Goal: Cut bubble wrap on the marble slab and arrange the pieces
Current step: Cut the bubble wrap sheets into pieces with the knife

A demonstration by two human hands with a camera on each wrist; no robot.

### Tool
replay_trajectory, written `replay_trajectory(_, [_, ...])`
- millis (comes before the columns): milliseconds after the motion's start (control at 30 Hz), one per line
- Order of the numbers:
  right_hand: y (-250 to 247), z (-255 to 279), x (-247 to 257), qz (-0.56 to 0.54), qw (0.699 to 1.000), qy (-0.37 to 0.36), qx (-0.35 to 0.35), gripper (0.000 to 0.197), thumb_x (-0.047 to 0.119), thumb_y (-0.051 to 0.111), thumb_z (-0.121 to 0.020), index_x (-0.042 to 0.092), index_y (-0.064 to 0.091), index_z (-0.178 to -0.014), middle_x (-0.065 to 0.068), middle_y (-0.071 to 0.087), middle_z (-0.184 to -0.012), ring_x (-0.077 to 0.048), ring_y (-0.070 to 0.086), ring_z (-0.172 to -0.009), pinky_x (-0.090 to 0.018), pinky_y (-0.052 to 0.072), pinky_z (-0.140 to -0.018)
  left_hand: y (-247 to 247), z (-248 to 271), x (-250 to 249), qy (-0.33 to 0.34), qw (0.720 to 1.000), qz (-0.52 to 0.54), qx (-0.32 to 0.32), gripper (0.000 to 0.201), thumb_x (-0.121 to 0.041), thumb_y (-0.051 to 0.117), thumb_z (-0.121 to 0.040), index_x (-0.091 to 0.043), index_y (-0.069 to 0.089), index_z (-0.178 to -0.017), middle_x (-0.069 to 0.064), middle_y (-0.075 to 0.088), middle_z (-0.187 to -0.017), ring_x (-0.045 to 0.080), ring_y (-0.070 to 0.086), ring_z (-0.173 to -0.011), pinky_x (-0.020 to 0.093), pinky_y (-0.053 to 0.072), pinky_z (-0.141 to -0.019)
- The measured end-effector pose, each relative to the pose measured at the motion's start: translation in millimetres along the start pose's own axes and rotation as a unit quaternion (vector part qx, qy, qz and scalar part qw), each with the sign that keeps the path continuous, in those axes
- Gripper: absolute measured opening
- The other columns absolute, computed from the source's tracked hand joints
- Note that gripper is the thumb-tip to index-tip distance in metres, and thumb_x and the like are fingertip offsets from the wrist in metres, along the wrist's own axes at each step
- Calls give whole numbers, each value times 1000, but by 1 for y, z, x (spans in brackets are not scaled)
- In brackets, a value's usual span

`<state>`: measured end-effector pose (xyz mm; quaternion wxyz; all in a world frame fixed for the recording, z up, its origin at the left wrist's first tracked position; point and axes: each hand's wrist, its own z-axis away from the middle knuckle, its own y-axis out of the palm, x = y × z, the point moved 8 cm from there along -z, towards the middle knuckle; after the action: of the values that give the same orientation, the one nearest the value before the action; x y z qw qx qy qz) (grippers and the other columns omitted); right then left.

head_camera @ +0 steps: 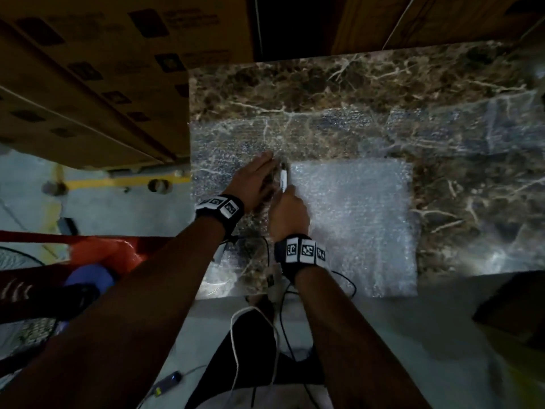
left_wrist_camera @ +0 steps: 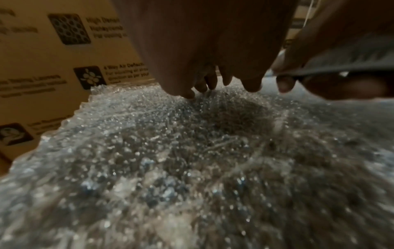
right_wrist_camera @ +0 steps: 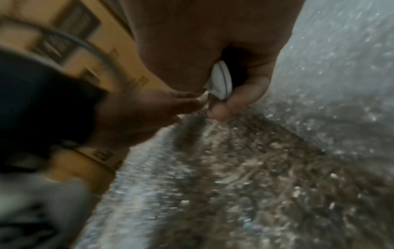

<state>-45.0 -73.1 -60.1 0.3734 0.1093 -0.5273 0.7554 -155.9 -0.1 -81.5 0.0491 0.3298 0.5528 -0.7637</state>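
Bubble wrap (head_camera: 236, 149) lies under flat left hand (head_camera: 253, 184); right hand (head_camera: 287, 214) grips cutter (head_camera: 283, 180); carton (left_wrist_camera: 64, 59) reads "High Den…".

My head view is dim, corners dark and bowed, with pale glare on the bubble wrap (head_camera: 354, 225) at centre right. My right wrist view smears with motion blur at the left; the left wrist's lower half is out of focus.

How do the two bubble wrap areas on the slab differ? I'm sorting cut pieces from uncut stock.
The bubble wrap sheet under the left hand looks see-through, marble veins showing; the bubble wrap stack looks white and opaque. The sheet runs across the slab; the stack is a compact rectangle near the front edge. Both lie flat on the marble slab.
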Motion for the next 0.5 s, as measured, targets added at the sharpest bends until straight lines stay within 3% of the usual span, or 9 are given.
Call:
replay_trajectory(167, [4, -9, -6, 50, 998, 25, -18, 32, 28, 34, -109, 5, 48, -126, -22, 68, -112, -42, 66, -102, -44, 50, -81, 11, -3, 7, 11, 999, -38, 11, 74, -30, 68, -96, -17, 33, -159, 10, 22, -168, 35, 21, -154, 53, 27, -121])
replay_trajectory(333, [3, -16, 0, 81, 995, 28, -49, 30, 27, 34, -109, 5, 47, -126, -21, 68, -110, -40, 68, -98, -42, 49, -75, 24, -4, 20, -15, 998, -49, 33, 80, -38, 65, -98, -31, 18, -162, -2, 7, -171, 25, 7, -157, 54, 15, -121])
replay_trajectory(500, [7, -21, 13, 169, 983, 22, -70, 34, 23, 32, -110, 2, 46, -132, -15, 71, -111, -32, 73, -95, -38, 56, -73, 22, -4, 14, -11, 996, -72, 54, 80, -38, 61, -100, -28, 13, -163, 0, 1, -172, 25, 5, -157, 51, 13, -123])
